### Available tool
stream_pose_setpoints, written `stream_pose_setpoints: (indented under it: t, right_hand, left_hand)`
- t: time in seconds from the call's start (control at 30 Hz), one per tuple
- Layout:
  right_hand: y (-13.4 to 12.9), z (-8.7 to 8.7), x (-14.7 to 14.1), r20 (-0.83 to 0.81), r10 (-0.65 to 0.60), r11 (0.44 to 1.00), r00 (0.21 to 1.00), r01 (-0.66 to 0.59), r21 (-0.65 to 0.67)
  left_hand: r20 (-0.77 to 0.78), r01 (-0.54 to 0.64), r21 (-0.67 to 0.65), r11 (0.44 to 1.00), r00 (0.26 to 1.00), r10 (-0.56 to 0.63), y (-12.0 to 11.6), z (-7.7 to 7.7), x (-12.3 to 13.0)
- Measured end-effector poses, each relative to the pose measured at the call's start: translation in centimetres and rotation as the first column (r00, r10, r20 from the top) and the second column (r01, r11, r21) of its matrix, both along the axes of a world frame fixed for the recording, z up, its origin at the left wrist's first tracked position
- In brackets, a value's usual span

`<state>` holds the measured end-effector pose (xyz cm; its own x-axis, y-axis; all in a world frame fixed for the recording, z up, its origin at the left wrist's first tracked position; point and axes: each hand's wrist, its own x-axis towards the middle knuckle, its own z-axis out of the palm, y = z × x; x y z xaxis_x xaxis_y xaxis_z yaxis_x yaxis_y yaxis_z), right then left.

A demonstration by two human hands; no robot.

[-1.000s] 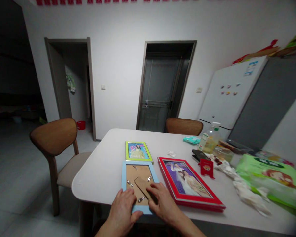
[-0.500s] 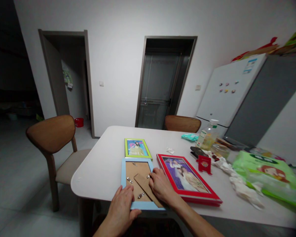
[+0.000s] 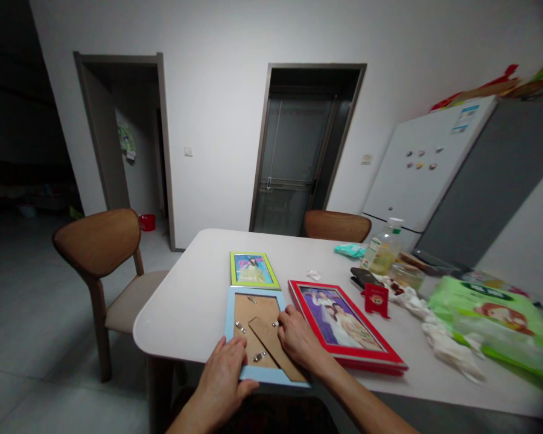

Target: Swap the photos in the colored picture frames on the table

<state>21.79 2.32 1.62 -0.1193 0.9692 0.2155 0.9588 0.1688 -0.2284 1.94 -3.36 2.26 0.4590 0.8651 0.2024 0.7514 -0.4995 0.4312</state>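
Note:
A light blue photo frame (image 3: pixel 230 313) lies face down at the table's front edge, its brown backing, stand and several metal clips showing. My left hand (image 3: pixel 224 367) grips the frame's lower left edge, thumb at the front and fingers over the side. On the right side of the backing, my right hand (image 3: pixel 296 337) has its fingers curled at a metal clip (image 3: pixel 276 323), partly hiding it. Behind lies a green frame (image 3: pixel 253 269) with a picture, face up. Red frames (image 3: pixel 344 325), stacked, sit just right of my right hand.
On the white table (image 3: pixel 181 301), a red card stand (image 3: pixel 376 300), a dark phone-like object (image 3: pixel 364 278), a bottle (image 3: pixel 382 247), crumpled tissues and a green tissue pack (image 3: pixel 493 313) lie to the right. Wooden chairs stand at the left (image 3: pixel 99 244) and behind (image 3: pixel 337 225).
The view has shifted slightly, so the room and table items appear a little displaced. Both hands stay on the blue frame, nearly unmoved.

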Motion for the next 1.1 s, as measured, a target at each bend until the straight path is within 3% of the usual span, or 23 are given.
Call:
stream_pose_setpoints:
  t: [0.17, 0.27, 0.43, 0.57, 0.7, 0.87, 1.1]
  right_hand:
    - [-1.1, 0.2, -0.2, -0.036, 0.022, 0.998, 0.999, -0.020, 0.056]
    - [-2.8, 0.5, -1.1, -0.091, 0.171, 0.981, 0.981, -0.162, 0.105]
    - [-5.4, 1.1, -2.9, -0.109, 0.408, 0.913, 0.906, -0.403, 0.066]
    - [-6.2, 1.4, -3.0, -0.072, 0.488, 0.873, 0.870, -0.486, 0.042]
    - [-6.5, 1.2, -2.4, -0.068, 0.495, 0.869, 0.866, -0.493, 0.042]
    - [-5.8, 1.2, -2.2, -0.125, 0.502, 0.865, 0.856, -0.498, 0.059]
    - [-0.8, 0.7, -5.1, -0.127, 0.404, 0.914, 0.906, -0.398, 0.075]
  left_hand:
    - [0.028, 0.019, 0.012, 1.000, 0.999, -0.019, 0.2, -0.2, -0.2]
    - [0.040, 0.023, 0.023, 0.999, 0.999, -0.024, 0.3, -0.6, -0.3]
    - [0.045, 0.024, 0.021, 0.999, 0.999, -0.025, 0.5, -1.1, -0.2]
    - [0.067, 0.026, 0.018, 1.000, 0.997, -0.027, 0.6, -1.4, -0.3]
    - [0.081, 0.024, 0.010, 1.000, 0.996, -0.025, 0.6, -1.5, -0.3]
    - [0.109, 0.023, 0.003, 1.000, 0.994, -0.023, 0.7, -1.5, -0.3]
    - [0.160, 0.046, 0.044, 0.998, 0.986, -0.052, 0.8, -2.0, -0.4]
